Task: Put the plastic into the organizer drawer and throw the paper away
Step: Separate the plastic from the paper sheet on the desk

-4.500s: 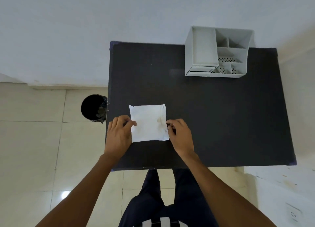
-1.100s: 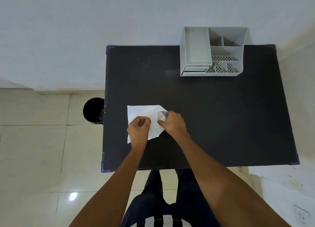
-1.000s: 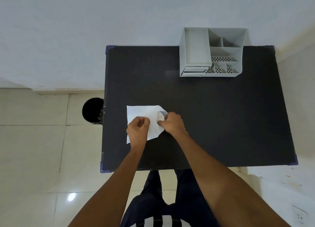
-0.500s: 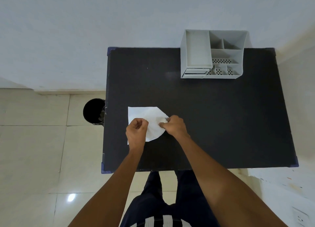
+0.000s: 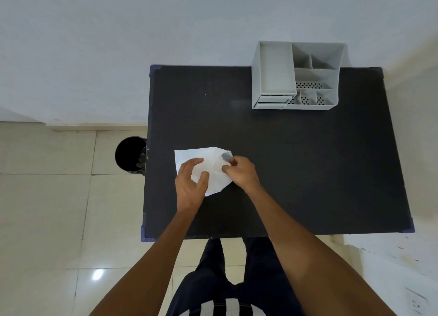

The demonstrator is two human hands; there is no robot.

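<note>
A white sheet of paper (image 5: 201, 155) lies on the black table (image 5: 296, 161), left of centre, its right side creased. My left hand (image 5: 190, 184) hovers over the sheet's lower left with fingers spread, holding nothing. My right hand (image 5: 240, 171) pinches the sheet's right edge, where a small grey translucent piece of plastic (image 5: 226, 156) shows at my fingertips. A grey desk organizer (image 5: 297, 76) stands at the table's far right, its small drawer (image 5: 272, 101) at the front left slightly out.
A black waste bin (image 5: 130, 154) stands on the tiled floor just left of the table. A white wall runs behind the table. My legs are below the table's near edge.
My left hand has opened from a fist and spread over the paper. My right hand has lifted the paper's right edge a little, and the grey plastic shows more.
</note>
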